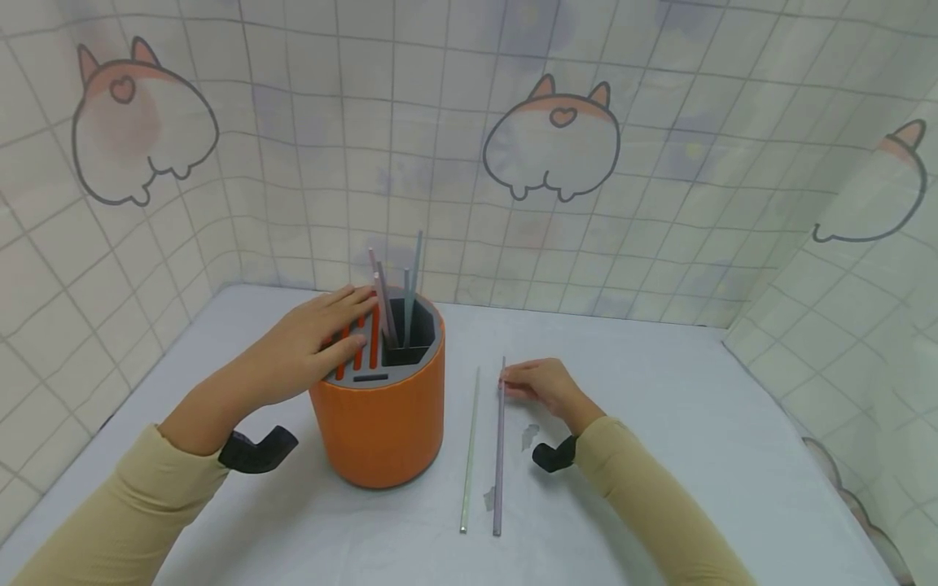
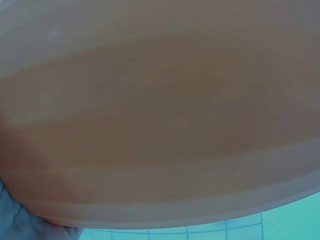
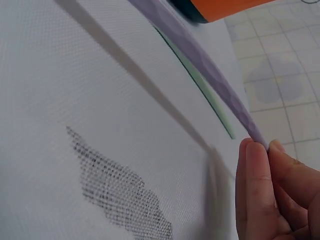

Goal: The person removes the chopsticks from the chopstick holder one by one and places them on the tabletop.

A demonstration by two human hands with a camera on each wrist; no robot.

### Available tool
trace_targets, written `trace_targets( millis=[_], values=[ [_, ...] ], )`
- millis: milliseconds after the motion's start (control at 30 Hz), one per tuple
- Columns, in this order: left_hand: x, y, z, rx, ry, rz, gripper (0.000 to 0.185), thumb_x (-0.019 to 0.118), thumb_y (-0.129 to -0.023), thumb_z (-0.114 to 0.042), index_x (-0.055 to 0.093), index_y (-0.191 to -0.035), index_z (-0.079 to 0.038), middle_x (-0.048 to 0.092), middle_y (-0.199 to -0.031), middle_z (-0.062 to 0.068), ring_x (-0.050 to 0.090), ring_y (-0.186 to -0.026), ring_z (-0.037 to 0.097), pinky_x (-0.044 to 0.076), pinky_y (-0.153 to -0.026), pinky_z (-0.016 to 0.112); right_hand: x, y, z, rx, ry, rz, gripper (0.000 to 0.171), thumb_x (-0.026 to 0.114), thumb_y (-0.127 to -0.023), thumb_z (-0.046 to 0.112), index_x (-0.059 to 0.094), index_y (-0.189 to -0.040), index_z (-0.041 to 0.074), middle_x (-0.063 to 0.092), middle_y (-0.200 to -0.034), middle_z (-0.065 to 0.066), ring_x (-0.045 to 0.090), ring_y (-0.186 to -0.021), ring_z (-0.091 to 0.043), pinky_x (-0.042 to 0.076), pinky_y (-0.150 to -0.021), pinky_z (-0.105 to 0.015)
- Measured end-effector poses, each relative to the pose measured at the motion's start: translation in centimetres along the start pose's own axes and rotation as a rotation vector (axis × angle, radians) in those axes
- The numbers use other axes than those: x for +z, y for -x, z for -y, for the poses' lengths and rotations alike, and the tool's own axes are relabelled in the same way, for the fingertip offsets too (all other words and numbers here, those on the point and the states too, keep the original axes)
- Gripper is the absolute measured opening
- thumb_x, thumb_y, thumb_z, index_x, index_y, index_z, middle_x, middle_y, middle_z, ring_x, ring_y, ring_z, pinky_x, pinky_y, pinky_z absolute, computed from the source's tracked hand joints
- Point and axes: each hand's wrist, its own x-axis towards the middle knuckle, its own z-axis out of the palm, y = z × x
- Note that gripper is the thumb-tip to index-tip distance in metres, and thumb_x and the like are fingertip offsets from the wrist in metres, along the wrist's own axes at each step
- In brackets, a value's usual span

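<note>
White table, grid-patterned backdrop, left hand resting loosely straight fingers atop orange holder, right hand pinching purple stick near its far end, green stick lying between purple stick and orange holder

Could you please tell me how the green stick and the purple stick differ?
The right hand pinches the purple stick; the green stick is untouched. The purple stick is raised off the table near the hand; the green stick lies on it. The green stick is nearer the orange holder than the purple stick. Both are thin and straight.
</note>
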Motion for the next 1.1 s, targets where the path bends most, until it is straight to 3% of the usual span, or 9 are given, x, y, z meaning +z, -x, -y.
trace_targets(
  millis=[267, 400, 533, 667, 867, 1100],
  values=[
    [0.1, -0.1, 0.1, 0.007, -0.002, 0.000, 0.057, 0.043, -0.106, -0.036, 0.031, -0.157, -0.013, 0.022, -0.167, 0.007, 0.014, -0.154, 0.037, 0.013, -0.122, 0.065, 0.0, -0.1, 0.2, -0.001, 0.232, -0.079, 0.026, 0.075, -0.088, 0.010, 0.074, -0.107, -0.007, 0.074, -0.073, 0.001, 0.066, -0.060, -0.003, 0.055, -0.062, -0.016],
    [0.0, -0.1, 0.1, 0.012, -0.002, -0.002, 0.057, 0.043, -0.106, -0.036, 0.031, -0.157, -0.014, 0.022, -0.167, 0.007, 0.015, -0.154, 0.038, 0.013, -0.122, 0.065, 0.0, -0.1, 1.4, -0.053, 0.202, -0.101, 0.029, 0.075, -0.087, 0.008, 0.072, -0.111, -0.008, 0.078, -0.089, -0.011, 0.069, -0.066, -0.004, 0.058, -0.068, -0.018],
    [-0.2, 0.0, 0.0, 0.009, 0.000, -0.001, 0.058, 0.043, -0.106, -0.037, 0.031, -0.157, -0.014, 0.022, -0.167, 0.007, 0.015, -0.154, 0.038, 0.013, -0.121, 0.065, 0.7, 0.3, 4.3, -0.132, 0.140, -0.067, 0.036, 0.074, -0.089, 0.011, 0.069, -0.120, -0.005, 0.074, -0.113, -0.018, 0.076, -0.088, -0.013, 0.060, -0.084, -0.026],
    [-0.2, 0.0, 0.0, 0.003, 0.002, 0.000, 0.058, 0.043, -0.106, -0.037, 0.030, -0.157, -0.015, 0.022, -0.167, 0.008, 0.015, -0.154, 0.039, 0.013, -0.121, 0.066, 2.0, 1.6, 8.3, -0.219, 0.167, -0.032, 0.035, 0.074, -0.091, 0.018, 0.070, -0.122, 0.004, 0.073, -0.119, -0.013, 0.073, -0.108, -0.021, 0.057, -0.094, -0.029],
    [-0.1, 0.0, 0.0, 0.006, 0.006, -0.001, 0.058, 0.043, -0.106, -0.037, 0.031, -0.157, -0.015, 0.022, -0.167, 0.007, 0.015, -0.154, 0.039, 0.014, -0.120, 0.067, 4.4, 3.8, 13.3, -0.380, 0.166, 0.050, 0.035, 0.078, -0.087, 0.024, 0.073, -0.119, 0.009, 0.075, -0.117, -0.009, 0.071, -0.111, -0.023, 0.055, -0.099, -0.033],
    [-0.1, -0.1, 0.0, -0.004, 0.002, 0.001, 0.058, 0.043, -0.106, -0.037, 0.031, -0.157, -0.015, 0.023, -0.166, 0.007, 0.015, -0.154, 0.039, 0.014, -0.120, 0.067, 6.8, 5.1, 16.7, -0.447, 0.124, 0.120, 0.039, 0.080, -0.085, 0.022, 0.072, -0.121, 0.009, 0.074, -0.119, -0.007, 0.073, -0.107, -0.019, 0.055, -0.099, -0.033]
  ],
)
